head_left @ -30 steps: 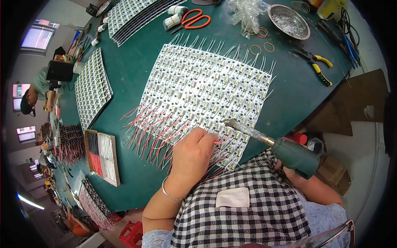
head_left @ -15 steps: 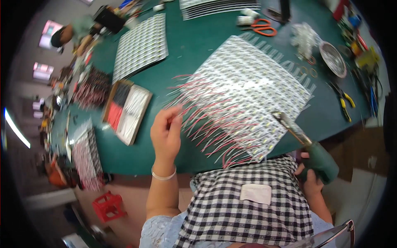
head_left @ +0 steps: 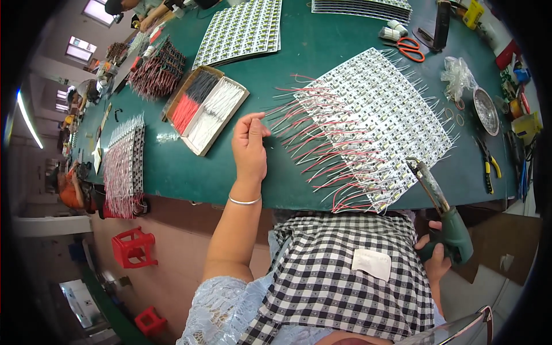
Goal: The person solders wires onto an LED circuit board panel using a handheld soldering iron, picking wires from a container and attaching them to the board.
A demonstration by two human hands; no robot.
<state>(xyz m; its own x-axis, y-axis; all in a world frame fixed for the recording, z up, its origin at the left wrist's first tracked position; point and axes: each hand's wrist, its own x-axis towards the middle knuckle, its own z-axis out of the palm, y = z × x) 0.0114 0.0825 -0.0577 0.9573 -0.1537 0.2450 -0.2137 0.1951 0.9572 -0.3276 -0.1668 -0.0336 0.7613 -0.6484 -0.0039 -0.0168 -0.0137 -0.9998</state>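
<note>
A panel of small white LED circuit boards [head_left: 391, 109] lies on the green table, with red and white wires [head_left: 322, 144] fanning out from its left edge. Beside the wire ends, my left hand [head_left: 250, 146] is raised with its fingers curled and pinched together; whatever is between the fingertips is too small or hidden to tell. My right hand [head_left: 437, 259] grips the green handle of a soldering gun [head_left: 457, 233] at the table's front edge. The gun's metal tip points up and left over the panel's lower right part; whether it touches is unclear.
A box [head_left: 215, 123] holds black, red and white wires. Stacked panels [head_left: 241, 31] and wired bundles [head_left: 123, 167] stand left and behind. Orange scissors [head_left: 410, 49], a plastic bag [head_left: 457, 79], a metal bowl [head_left: 486, 110] and yellow-handled pliers [head_left: 489, 164] lie right. Red stools [head_left: 135, 247] stand below.
My view has turned, so the table's things sit further right and higher. My left hand stays beside the wire ends, fingers still curled. My right hand keeps hold of the soldering gun.
</note>
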